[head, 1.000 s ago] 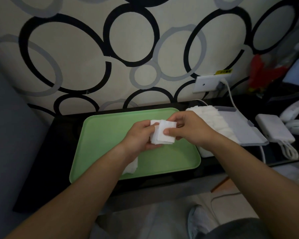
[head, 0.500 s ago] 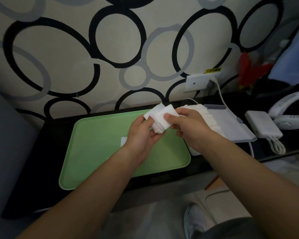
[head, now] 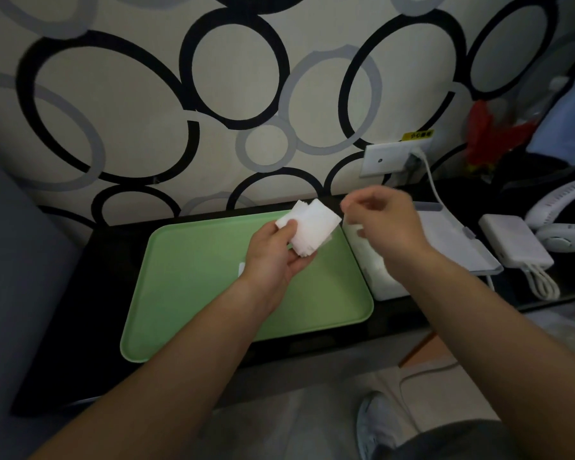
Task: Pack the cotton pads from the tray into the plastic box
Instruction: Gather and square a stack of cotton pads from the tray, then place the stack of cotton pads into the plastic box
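My left hand [head: 273,257] grips a small stack of white cotton pads [head: 312,227] above the far right part of the green tray [head: 196,277]. One more pad [head: 241,269] lies on the tray, mostly hidden behind my left wrist. My right hand [head: 384,224] is blurred and hovers over the clear plastic box [head: 384,283], apart from the stack, with its fingers loosely curled and nothing seen in them. The box stands just right of the tray and holds a row of white pads. Its lid [head: 445,240] lies open to the right.
A white power bank [head: 515,244] with a coiled cable lies right of the lid, and a white neck fan [head: 561,210] lies beyond it. A wall socket [head: 389,157] with a plugged cable sits behind the box. The black shelf's front edge runs below the tray.
My right hand has let go of the pad stack and moved right, over the box. My left hand has kept the stack and raised it slightly toward the tray's far edge.
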The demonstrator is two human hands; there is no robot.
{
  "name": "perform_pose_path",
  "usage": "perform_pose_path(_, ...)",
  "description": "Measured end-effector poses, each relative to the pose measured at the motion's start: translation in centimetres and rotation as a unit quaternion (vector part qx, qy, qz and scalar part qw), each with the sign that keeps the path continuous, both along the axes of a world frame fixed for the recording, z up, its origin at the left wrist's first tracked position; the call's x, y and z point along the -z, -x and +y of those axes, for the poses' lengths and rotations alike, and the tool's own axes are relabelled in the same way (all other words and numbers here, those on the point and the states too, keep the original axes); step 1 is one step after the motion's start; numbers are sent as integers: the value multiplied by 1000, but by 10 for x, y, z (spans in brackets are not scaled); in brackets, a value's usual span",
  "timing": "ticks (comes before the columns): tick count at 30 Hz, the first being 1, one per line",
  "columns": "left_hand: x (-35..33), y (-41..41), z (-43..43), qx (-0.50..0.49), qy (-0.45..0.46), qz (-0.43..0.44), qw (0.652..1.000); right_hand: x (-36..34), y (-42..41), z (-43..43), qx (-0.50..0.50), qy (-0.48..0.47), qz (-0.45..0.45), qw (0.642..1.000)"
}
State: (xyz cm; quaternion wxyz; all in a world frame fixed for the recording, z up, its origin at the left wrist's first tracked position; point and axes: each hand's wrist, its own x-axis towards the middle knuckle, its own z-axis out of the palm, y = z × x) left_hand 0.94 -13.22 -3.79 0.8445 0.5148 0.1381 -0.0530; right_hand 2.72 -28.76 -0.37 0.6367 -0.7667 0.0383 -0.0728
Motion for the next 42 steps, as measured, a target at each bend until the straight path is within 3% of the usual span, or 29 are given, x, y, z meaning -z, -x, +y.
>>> perform_pose_path(3,-1,-1,5,5,-5,-6,1000,-6,0,-3,-29,-8,-5,1000)
perform_pose_path(6,0,-1,5,17,-12,-13,1000,5,1,3,-65,67,21,995)
perform_pose_path(9,0,0,4,24,-11,-6,1000,8,0,5,-59,108,-32,992)
perform_pose_path(14,-3,-1,12,8,36,25,999,-1,-5,-6,-52,53,-106,992)
perform_pose_path(17,3,-5,17,18,-77,18,997,-12,-2,-16,-145,35,-94,984)
perform_pose_path(21,4,-2,16,101,-228,-28,968,-10,-2,-23,-277,146,-45,949)
perform_pose_path(29,-3,8,5,179,-245,-79,950,2,-11,-22,-250,215,-33,944)
perform_pose_path(37,-10,4,-15,189,-209,-52,958,5,-11,-43,-183,263,-64,945)
perform_pose_path(42,-9,5,-39,209,-251,-177,928,2,-6,-69,-249,172,-5,953)
